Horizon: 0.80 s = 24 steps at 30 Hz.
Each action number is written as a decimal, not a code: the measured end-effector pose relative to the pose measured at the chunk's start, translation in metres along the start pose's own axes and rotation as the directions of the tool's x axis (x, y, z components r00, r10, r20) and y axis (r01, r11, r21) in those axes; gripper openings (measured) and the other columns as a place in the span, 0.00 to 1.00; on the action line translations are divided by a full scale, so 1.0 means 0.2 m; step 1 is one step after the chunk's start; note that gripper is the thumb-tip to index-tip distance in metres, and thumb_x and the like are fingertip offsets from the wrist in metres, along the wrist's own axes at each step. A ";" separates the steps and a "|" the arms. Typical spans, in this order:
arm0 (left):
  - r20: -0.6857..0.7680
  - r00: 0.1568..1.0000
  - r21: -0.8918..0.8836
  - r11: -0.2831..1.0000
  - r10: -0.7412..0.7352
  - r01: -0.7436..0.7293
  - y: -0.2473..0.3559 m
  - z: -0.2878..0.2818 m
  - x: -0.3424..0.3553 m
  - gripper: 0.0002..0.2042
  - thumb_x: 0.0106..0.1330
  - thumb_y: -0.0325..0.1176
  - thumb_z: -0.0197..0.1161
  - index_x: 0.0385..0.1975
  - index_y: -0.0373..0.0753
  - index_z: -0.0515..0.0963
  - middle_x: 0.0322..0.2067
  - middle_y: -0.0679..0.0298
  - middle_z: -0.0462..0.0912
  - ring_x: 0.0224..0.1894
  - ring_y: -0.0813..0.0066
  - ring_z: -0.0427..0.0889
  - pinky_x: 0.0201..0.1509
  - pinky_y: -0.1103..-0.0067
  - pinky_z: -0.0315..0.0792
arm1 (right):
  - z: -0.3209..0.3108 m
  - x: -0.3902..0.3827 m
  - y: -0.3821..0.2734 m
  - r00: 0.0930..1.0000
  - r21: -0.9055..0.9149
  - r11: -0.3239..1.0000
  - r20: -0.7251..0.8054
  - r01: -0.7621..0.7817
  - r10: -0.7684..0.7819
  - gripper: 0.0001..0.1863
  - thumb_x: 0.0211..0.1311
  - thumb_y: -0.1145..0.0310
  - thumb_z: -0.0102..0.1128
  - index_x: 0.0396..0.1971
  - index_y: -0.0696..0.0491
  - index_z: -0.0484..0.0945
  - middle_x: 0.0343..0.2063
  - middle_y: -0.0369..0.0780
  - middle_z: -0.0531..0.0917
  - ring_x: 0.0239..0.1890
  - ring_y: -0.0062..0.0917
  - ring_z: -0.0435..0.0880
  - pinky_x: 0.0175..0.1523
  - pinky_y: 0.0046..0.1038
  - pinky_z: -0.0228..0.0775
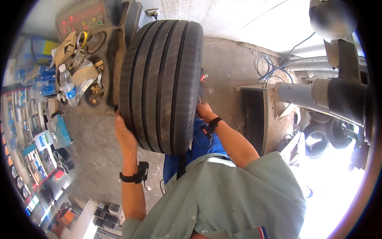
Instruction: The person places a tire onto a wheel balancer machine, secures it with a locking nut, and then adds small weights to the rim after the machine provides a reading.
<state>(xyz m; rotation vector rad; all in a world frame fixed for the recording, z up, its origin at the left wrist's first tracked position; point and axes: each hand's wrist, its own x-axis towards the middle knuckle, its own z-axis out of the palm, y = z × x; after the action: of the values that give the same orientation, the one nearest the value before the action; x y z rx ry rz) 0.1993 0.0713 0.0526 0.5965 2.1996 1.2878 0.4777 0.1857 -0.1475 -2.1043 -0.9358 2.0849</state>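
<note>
A large black tire with several straight tread grooves stands upright in front of me, tread toward me. My left hand is against its lower left edge, the fingers bent in at the sidewall and partly hidden. On the other side, my right hand is closed close to the wheel's right face. What lies in those fingers is too hidden to name. A small red-tipped piece juts out above that hand. Both wrists wear black straps with small devices.
Left of the tire stands a wheel balancer with a lit panel. Its tray carries a plastic bottle, yellow tape and small weights. To the right are a metal machine, blue hoses and stacked tires. Stocked shelves line the far left.
</note>
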 end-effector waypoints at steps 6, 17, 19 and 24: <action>-0.108 0.948 0.182 0.943 0.299 -0.277 -0.34 0.06 -0.23 0.24 0.77 0.42 0.35 0.58 0.28 0.68 0.56 0.44 0.72 0.58 0.51 0.71 0.65 0.68 0.60 | -0.03 0.62 0.59 0.875 -0.463 0.782 -0.031 0.417 -0.484 0.16 0.53 0.60 0.60 0.24 0.60 0.80 0.19 0.42 0.82 0.19 0.29 0.81 0.25 0.30 0.69; -0.010 0.955 0.351 0.893 -0.297 0.282 -1.17 -0.34 -0.56 0.22 0.75 0.42 0.47 0.59 0.31 0.69 0.55 0.44 0.76 0.59 0.53 0.74 0.62 0.68 0.65 | 0.03 0.11 0.08 1.000 -0.154 0.988 -0.011 -0.027 0.026 0.10 0.60 0.64 0.57 0.28 0.57 0.76 0.18 0.36 0.75 0.18 0.22 0.73 0.23 0.28 0.64; -0.002 0.988 0.260 0.954 -0.153 0.148 -0.97 -0.38 -0.35 0.23 0.75 0.42 0.46 0.60 0.29 0.67 0.56 0.46 0.75 0.60 0.54 0.73 0.64 0.69 0.64 | -0.05 -0.10 -0.07 0.996 0.045 0.999 0.086 -0.028 0.024 0.11 0.60 0.64 0.57 0.25 0.57 0.75 0.17 0.35 0.73 0.17 0.21 0.71 0.21 0.28 0.61; 0.016 0.996 -0.046 0.995 0.088 -0.087 0.05 -0.01 -0.02 0.25 0.76 0.44 0.43 0.60 0.27 0.66 0.57 0.47 0.74 0.61 0.55 0.72 0.66 0.70 0.62 | -0.13 -0.29 -0.32 0.995 0.411 0.911 0.096 -0.036 -0.004 0.14 0.61 0.63 0.58 0.18 0.52 0.71 0.12 0.31 0.65 0.12 0.18 0.59 0.17 0.24 0.45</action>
<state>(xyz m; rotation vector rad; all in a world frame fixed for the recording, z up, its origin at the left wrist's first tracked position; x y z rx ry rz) 0.2025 0.0732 0.0631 0.6911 2.1453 1.3681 0.4814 0.2222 -0.0648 -1.8149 -0.4272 2.1690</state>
